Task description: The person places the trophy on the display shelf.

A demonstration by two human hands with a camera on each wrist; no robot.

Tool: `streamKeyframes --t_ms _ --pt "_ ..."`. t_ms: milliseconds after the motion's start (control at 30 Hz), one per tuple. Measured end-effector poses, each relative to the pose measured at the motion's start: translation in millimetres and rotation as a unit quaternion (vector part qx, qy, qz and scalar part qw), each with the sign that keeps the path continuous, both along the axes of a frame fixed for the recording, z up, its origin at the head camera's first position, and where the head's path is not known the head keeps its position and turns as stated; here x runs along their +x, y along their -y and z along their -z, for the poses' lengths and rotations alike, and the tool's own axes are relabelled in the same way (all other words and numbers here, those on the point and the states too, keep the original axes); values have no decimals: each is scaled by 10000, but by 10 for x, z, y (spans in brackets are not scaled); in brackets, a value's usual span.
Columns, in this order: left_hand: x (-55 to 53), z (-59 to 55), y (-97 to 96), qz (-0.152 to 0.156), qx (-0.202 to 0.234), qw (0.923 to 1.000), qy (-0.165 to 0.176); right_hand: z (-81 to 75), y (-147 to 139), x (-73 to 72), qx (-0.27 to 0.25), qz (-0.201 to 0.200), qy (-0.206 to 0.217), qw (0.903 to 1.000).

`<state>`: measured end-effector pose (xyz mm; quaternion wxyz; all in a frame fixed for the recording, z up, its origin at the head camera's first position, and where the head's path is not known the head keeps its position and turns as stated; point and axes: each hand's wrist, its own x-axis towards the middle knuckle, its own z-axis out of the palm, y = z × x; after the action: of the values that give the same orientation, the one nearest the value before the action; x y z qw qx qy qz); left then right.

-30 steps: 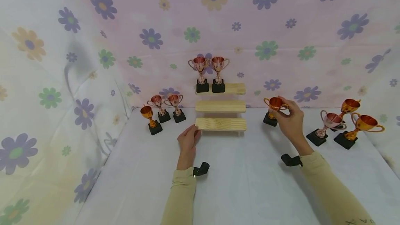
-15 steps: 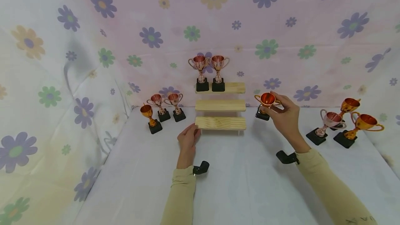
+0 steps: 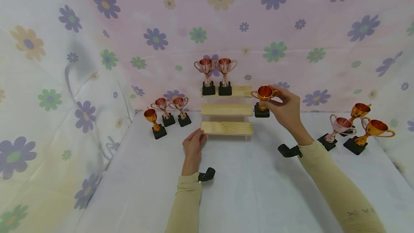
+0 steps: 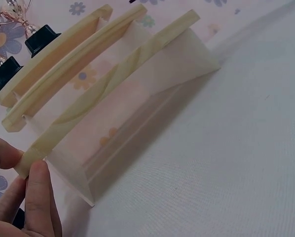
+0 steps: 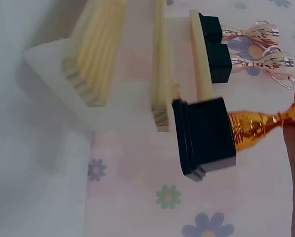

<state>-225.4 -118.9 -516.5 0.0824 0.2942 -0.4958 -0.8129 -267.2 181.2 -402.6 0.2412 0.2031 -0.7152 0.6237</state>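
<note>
In the head view, my right hand (image 3: 285, 109) pinches a gold trophy cup (image 3: 264, 92) on a black base, held upright in the air just right of a three-step wooden stand (image 3: 227, 128). The right wrist view shows that trophy's base (image 5: 209, 136) near the ends of the stand's upper planks. My left hand (image 3: 193, 146) grips the left end of the lowest plank (image 4: 108, 89) between thumb and fingers, plain in the left wrist view. Two rose-gold trophies (image 3: 207, 71) stand side by side on the top step, toward its left and middle.
Left of the stand, a gold trophy (image 3: 156, 123) and two rose-gold trophies (image 3: 179, 110) stand on the white table (image 3: 239, 186). At the right are a pinkish trophy (image 3: 339, 128) and two gold trophies (image 3: 375, 130). A flowered cloth (image 3: 181, 17) hangs behind.
My right hand has carried the gold trophy leftward and upward, from well right of the stand to close beside its upper steps. The left hand keeps its grip on the lowest plank.
</note>
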Motion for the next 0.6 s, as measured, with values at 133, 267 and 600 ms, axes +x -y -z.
streamKeyframes --t_ms 133,267,600 --pt "5 -3 11 -48 12 9999 -106 -115 68 -119 -140 -409 51 9991" --pt "-4 18 15 -36 49 10000 -57 -226 133 -238 -209 -471 -11 9987" --pt "2 18 0 -51 41 10000 5 -381 327 -528 -128 -116 36 9998"
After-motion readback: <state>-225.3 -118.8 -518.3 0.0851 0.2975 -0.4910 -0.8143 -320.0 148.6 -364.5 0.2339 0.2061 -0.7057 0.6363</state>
